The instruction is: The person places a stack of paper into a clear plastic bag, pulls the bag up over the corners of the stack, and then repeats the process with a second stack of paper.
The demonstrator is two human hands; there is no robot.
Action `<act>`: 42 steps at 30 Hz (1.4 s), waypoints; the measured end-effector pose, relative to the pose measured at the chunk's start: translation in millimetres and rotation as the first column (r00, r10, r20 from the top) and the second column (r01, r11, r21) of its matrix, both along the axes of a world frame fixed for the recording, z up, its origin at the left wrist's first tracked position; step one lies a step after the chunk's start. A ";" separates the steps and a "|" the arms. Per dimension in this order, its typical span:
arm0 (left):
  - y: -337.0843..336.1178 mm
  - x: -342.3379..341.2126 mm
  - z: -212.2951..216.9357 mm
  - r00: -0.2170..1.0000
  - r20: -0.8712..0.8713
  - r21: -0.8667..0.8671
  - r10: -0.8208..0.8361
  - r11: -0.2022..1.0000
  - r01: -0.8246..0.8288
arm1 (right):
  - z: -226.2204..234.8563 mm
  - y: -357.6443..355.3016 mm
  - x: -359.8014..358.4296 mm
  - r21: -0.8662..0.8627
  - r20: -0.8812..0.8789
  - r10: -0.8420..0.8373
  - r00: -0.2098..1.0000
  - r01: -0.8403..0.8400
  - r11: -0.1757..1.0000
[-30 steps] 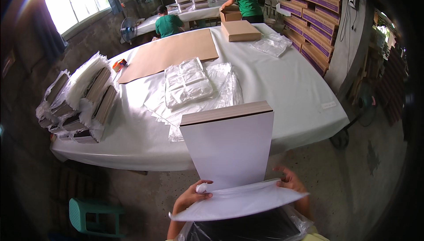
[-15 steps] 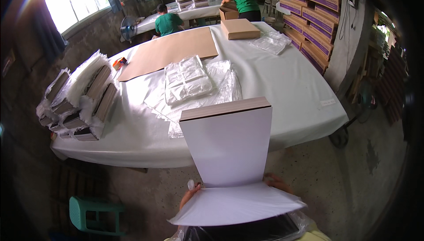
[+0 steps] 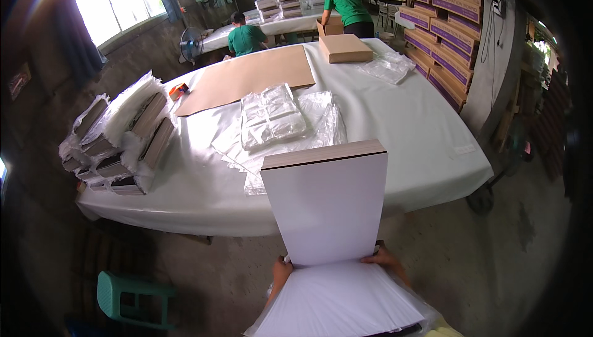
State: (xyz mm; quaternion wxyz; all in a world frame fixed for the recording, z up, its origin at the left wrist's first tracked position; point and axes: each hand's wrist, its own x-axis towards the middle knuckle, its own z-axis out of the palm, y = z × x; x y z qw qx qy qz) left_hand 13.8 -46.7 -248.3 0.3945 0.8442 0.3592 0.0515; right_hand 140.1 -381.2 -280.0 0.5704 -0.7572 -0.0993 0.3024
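A thick stack of white boards (image 3: 324,204) tilts up in front of me, its far end over the near edge of the table. A clear plastic bag (image 3: 346,303) covers the stack's near part, and its mouth lies across the boards between my hands. My left hand (image 3: 281,269) is closed on the bag's edge at the left side of the stack. On the right side, my right hand (image 3: 384,256) grips the bag's edge, with fingertips over the white face. The stack's near end is mostly out of the picture.
The white-covered table (image 3: 426,133) holds flat clear bags (image 3: 272,117), a brown cardboard sheet (image 3: 253,77), a carton (image 3: 344,48), a tape roll (image 3: 178,92) and wrapped board stacks (image 3: 120,136). A green stool (image 3: 133,297) stands lower left. Two people in green work beyond; cartons (image 3: 454,34) are piled right.
Both hands have come further into view along the stack's sides. The white film between them has dropped flatter over the boards. The whole view has shifted slightly.
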 end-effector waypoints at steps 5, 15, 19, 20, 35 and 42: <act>4.4 -12.5 -8.8 0.987 0.160 -0.135 0.008 0.991 0.014 | 56.3 16.1 -15.2 -0.115 0.032 -0.133 0.991 0.136 0.984; 7.9 -14.3 -17.4 0.970 0.241 -0.168 -0.036 0.983 0.078 | 66.2 15.9 -22.0 -0.066 0.007 -0.121 0.993 0.121 0.990; 4.2 -10.3 1.7 0.988 0.148 -0.093 -0.050 0.994 0.064 | 57.2 14.3 -22.2 -0.005 0.035 -0.135 0.990 0.136 0.991; 5.4 -11.2 6.7 0.993 0.094 -0.038 -0.069 0.997 0.073 | 57.7 14.8 -22.1 -0.048 0.062 -0.103 0.993 0.106 0.993; -8.7 1.9 301.3 0.624 0.684 -0.047 -0.378 0.831 0.555 | 324.6 38.6 -10.1 0.052 0.702 0.029 0.712 -0.093 0.994; -59.3 25.9 341.2 0.225 0.724 0.315 -0.653 0.602 0.734 | 371.9 132.8 -48.4 0.265 0.915 -0.066 0.399 -0.467 0.844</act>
